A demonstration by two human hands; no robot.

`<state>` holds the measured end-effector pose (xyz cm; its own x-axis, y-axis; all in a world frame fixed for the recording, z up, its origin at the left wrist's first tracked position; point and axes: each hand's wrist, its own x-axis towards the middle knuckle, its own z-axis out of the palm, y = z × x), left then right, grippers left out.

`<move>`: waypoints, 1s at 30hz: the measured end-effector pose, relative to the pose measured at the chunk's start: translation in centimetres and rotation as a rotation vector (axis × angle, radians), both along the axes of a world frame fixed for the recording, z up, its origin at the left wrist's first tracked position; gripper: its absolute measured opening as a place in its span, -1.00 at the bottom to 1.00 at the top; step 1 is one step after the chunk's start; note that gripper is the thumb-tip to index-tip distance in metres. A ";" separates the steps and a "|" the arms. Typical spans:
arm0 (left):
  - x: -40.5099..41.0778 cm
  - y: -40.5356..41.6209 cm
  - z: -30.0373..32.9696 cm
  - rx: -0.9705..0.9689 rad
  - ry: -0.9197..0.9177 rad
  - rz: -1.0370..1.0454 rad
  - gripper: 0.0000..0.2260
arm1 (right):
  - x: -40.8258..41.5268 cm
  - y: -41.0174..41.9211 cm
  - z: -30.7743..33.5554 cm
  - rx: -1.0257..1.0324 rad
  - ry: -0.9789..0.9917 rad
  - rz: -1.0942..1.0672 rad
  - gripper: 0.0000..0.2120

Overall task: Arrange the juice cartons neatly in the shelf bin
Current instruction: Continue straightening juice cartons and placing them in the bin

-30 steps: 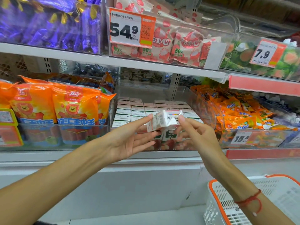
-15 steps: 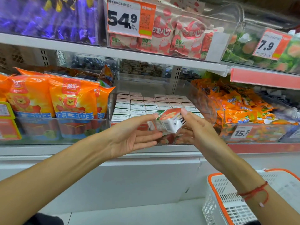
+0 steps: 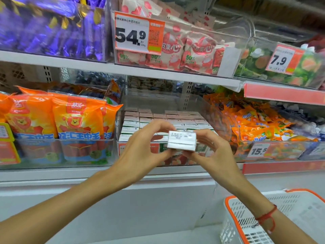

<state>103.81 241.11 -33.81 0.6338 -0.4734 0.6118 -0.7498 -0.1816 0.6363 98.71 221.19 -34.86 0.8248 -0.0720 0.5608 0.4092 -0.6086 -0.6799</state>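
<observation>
Both hands hold one small juice carton [image 3: 182, 140] in front of the clear shelf bin [image 3: 202, 104], at the level of its front edge. The carton is white and boxy, its flat folded top facing the camera, with small dark printed characters on the upper panel and a crease across the middle. The left hand [image 3: 140, 152] curls its grip round the carton's left side, fingers over the top; the right hand [image 3: 212, 150] pinches the right side. Behind, rows of cartons [image 3: 158, 118] stand packed upright in the bin, their white tops level. A red string bracelet [image 3: 267, 217] circles the right wrist.
</observation>
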 end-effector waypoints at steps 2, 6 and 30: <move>0.1 -0.1 -0.1 -0.023 0.004 0.019 -0.59 | 0.1 0.0 -0.2 0.013 -0.037 -0.007 -0.58; 0.5 -0.3 -0.2 -0.002 -0.056 0.015 -0.51 | 0.5 -0.5 0.1 0.022 -0.070 -0.012 -0.59; 17.9 -14.9 1.0 -0.061 0.039 0.365 -0.62 | 8.7 -11.8 -2.3 -0.536 -0.076 -0.575 -0.61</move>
